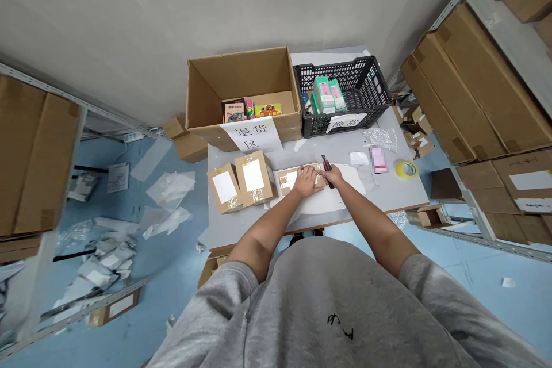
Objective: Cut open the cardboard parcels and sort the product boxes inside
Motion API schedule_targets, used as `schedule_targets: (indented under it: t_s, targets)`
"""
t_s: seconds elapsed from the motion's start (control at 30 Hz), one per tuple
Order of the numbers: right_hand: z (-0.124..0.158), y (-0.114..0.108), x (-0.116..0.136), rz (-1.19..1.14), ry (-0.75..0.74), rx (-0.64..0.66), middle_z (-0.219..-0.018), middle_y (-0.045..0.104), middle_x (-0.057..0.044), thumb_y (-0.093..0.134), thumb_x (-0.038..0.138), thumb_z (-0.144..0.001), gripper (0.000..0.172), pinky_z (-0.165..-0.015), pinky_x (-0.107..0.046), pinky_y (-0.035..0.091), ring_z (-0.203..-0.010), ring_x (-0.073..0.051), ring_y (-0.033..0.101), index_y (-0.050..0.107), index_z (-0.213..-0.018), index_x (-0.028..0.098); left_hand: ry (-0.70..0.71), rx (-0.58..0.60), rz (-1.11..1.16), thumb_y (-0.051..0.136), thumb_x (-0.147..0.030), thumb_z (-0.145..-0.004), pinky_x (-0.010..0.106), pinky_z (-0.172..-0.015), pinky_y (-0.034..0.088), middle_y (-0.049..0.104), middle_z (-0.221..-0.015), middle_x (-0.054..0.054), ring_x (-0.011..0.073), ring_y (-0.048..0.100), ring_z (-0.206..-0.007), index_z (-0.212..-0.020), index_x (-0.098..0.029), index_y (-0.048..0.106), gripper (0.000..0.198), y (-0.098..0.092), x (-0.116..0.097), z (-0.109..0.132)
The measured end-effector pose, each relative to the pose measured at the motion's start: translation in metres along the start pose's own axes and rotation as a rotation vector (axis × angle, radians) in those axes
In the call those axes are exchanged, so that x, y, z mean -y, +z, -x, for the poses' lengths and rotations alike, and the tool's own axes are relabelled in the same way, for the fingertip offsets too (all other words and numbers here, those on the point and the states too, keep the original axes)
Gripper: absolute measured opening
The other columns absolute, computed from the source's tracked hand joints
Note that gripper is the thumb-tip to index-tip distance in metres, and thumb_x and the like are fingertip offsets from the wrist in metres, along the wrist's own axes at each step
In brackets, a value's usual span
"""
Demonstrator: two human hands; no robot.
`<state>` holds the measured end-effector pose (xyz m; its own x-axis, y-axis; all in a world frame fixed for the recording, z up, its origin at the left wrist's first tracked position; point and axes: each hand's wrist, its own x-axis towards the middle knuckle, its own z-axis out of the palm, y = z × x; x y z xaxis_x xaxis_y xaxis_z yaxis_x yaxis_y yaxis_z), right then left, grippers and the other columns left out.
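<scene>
My left hand (pixel 307 180) lies flat on a small taped cardboard parcel (pixel 288 178) at the middle of the grey table (pixel 388 192), fingers spread over its top. My right hand (pixel 333 175) is closed around a red and black utility knife (pixel 326 165), whose tip points at the parcel's right end. The parcel rests on a white sheet (pixel 328 198). Two more taped parcels with white labels, one (pixel 225 188) and the other (pixel 254 177), stand just left of it.
A large open carton (pixel 241 92) with colourful small boxes and a black plastic crate (pixel 345 95) with green and pink boxes stand at the table's back. A yellow tape roll (pixel 406 169), a pink item (pixel 378 160) and bubble wrap (pixel 382 138) lie right. Shelves with cartons flank both sides; paper litters the floor left.
</scene>
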<state>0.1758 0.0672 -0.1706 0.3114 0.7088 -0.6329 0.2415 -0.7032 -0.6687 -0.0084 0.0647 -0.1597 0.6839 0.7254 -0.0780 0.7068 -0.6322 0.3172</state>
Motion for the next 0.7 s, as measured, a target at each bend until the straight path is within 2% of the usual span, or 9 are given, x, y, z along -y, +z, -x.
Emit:
schedule_targets:
  t_s: [0.1, 0.17, 0.23, 0.33, 0.5, 0.7]
  targets:
    - [0.006, -0.006, -0.002, -0.015, -0.014, 0.022, -0.063, 0.06, 0.007, 0.092, 0.056, -0.09, 0.051, -0.047, -0.021, 0.048, -0.049, -0.012, 0.056, 0.065, -0.114, 0.02, -0.025, 0.024, 0.029, 0.067, -0.07, -0.101, 0.052, -0.113, 0.04, 0.065, -0.137, 0.024, 0.0418, 0.055, -0.13, -0.136, -0.013, 0.066, 0.067, 0.003, 0.0, -0.006]
    - [0.015, -0.016, -0.007, -0.052, -0.063, 0.06, -0.063, 0.06, 0.008, 0.076, 0.061, -0.102, 0.047, -0.048, -0.02, 0.049, -0.048, -0.012, 0.057, 0.066, -0.127, 0.021, -0.009, 0.041, 0.052, 0.064, -0.072, -0.103, 0.051, -0.11, 0.041, 0.066, -0.133, 0.023, 0.041, 0.057, -0.127, -0.133, -0.015, 0.067, 0.064, 0.003, 0.003, -0.009]
    - [0.028, -0.029, -0.017, -0.084, -0.128, 0.104, -0.065, 0.061, 0.008, 0.062, 0.061, -0.109, 0.051, -0.048, -0.019, 0.049, -0.047, -0.012, 0.058, 0.064, -0.144, 0.023, 0.008, 0.042, 0.065, 0.062, -0.074, -0.103, 0.05, -0.109, 0.041, 0.067, -0.131, 0.022, 0.0402, 0.058, -0.125, -0.13, -0.017, 0.068, 0.063, 0.004, 0.006, -0.012]
    - [0.048, -0.048, -0.034, -0.035, -0.208, 0.164, -0.069, 0.065, 0.007, 0.059, 0.054, -0.111, 0.058, -0.046, -0.019, 0.048, -0.045, -0.011, 0.056, 0.06, -0.161, 0.026, 0.015, 0.033, 0.068, 0.062, -0.075, -0.103, 0.049, -0.108, 0.041, 0.068, -0.129, 0.021, 0.0397, 0.058, -0.126, -0.129, -0.017, 0.068, 0.064, 0.005, 0.007, -0.011]
    - [0.061, -0.059, -0.046, 0.128, -0.26, 0.205, -0.069, 0.066, 0.008, 0.06, 0.035, -0.11, 0.054, -0.044, -0.02, 0.046, -0.04, -0.009, 0.052, 0.064, -0.164, 0.03, 0.035, 0.031, 0.072, 0.062, -0.074, -0.104, 0.048, -0.109, 0.041, 0.069, -0.131, 0.021, 0.0389, 0.059, -0.128, -0.129, -0.015, 0.067, 0.064, 0.006, 0.004, -0.006]
    - [0.066, -0.05, -0.052, 0.103, -0.205, 0.183, -0.064, 0.061, 0.01, 0.062, 0.039, -0.11, 0.056, -0.044, -0.019, 0.045, -0.041, -0.01, 0.051, 0.063, -0.164, 0.028, 0.065, 0.025, 0.079, 0.054, -0.063, -0.112, 0.048, -0.11, 0.043, 0.071, -0.13, 0.02, 0.0368, 0.061, -0.128, -0.131, -0.016, 0.068, 0.052, 0.008, 0.003, -0.004]
